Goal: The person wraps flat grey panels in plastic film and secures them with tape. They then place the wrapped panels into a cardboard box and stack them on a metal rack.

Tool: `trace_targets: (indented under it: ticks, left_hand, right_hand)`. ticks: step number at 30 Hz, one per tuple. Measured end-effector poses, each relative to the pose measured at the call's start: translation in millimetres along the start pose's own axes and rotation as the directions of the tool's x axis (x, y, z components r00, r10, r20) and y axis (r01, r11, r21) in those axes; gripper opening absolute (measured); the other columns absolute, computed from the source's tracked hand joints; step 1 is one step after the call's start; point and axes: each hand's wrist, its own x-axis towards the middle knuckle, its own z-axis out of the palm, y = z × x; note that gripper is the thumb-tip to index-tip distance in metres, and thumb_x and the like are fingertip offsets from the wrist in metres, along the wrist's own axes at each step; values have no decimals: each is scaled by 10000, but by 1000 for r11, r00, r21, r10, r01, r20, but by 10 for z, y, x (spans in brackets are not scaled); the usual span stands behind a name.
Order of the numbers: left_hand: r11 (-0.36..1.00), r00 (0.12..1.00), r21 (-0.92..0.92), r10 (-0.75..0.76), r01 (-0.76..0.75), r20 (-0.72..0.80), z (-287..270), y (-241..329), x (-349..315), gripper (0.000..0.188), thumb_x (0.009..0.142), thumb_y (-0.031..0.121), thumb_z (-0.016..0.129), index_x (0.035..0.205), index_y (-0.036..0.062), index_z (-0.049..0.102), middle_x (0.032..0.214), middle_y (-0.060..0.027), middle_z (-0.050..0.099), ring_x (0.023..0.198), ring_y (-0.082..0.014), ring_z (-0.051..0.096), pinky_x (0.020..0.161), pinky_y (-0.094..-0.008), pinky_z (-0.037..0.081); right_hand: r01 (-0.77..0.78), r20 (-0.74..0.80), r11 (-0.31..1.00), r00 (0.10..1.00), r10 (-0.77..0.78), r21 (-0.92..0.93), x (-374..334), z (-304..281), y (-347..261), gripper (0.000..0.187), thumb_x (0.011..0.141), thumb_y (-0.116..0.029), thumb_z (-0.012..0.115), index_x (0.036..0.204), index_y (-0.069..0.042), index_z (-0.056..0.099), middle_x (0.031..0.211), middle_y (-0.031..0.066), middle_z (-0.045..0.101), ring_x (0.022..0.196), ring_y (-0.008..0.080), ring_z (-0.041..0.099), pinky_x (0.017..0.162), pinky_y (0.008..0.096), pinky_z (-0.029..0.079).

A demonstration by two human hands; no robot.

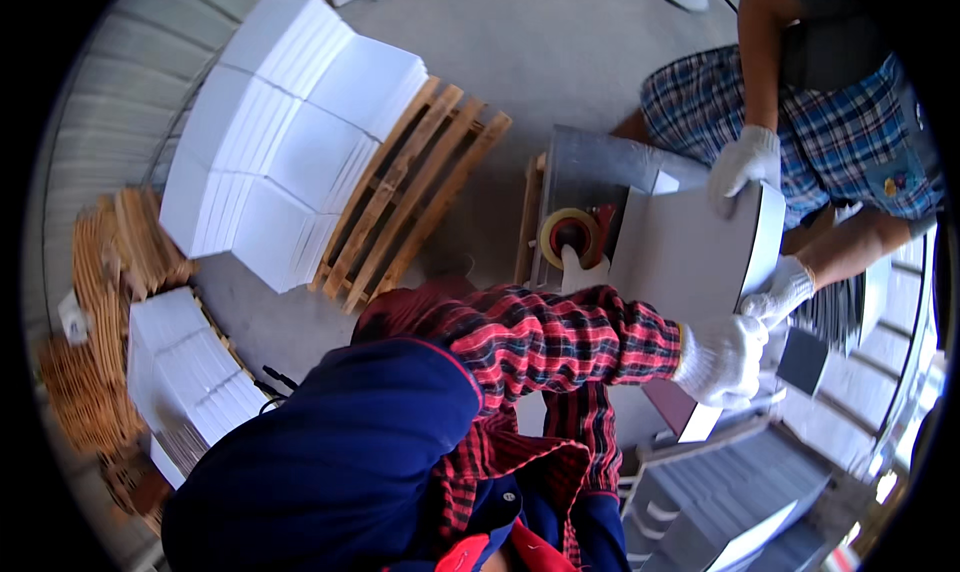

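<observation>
Grey concrete floor (pixel 500 72) spreads from 11 to 1 o'clock, with white stacked cartons (pixel 290 142) on a pallet (pixel 410 197) at 10 and brown stacks (pixel 110 322) at 9. The surface (pixel 600 162) lies toward 1. A patch (pixel 890 184) on a co-worker's shorts at 2 is too blurred to read. The grey board (pixel 690 242) sits at 3, beneath the co-worker's gloved hands. Of the wearer's gloved hands, the left (pixel 722 362) crosses rightward, fingers curled by the board's edge; the right (pixel 583 272) touches the tape roll (pixel 570 237). I cannot tell whether either pinches anything.
</observation>
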Motion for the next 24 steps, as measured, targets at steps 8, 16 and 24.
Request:
trace_targets:
  ticks: [8,16,24]
  left_hand:
    - [963,970,-196,210,-184,121,-215,-143,-153,205,842,300,613,867,134,730,896,-70,664,921,-299,618,945,-541,405]
    - [833,992,-552,101,-44,74,-837,-311,-265,197,851,281,684,962,127,736,950,-74,677,926,-305,619,841,-434,491]
    - [372,280,-74,-538,925,795,-1819,-40,-1344,788,920,395,691,1522,38,328,1245,-158,655,1176,-237,617,1063,-388,435]
  right_hand:
    - [-344,-49,820,911,410,457,-149,209,47,221,908,-256,661,1013,-62,657,862,121,669,763,269,671,689,377,572]
    - [-543,401,184,773,492,819,-1459,-11,-72,187,917,-228,670,994,-61,639,828,68,656,705,205,647,632,308,542]
    - [-357,149,445,887,437,821,-2641,-777,-878,289,910,-217,660,1105,-4,674,851,22,690,669,86,586,591,231,441]
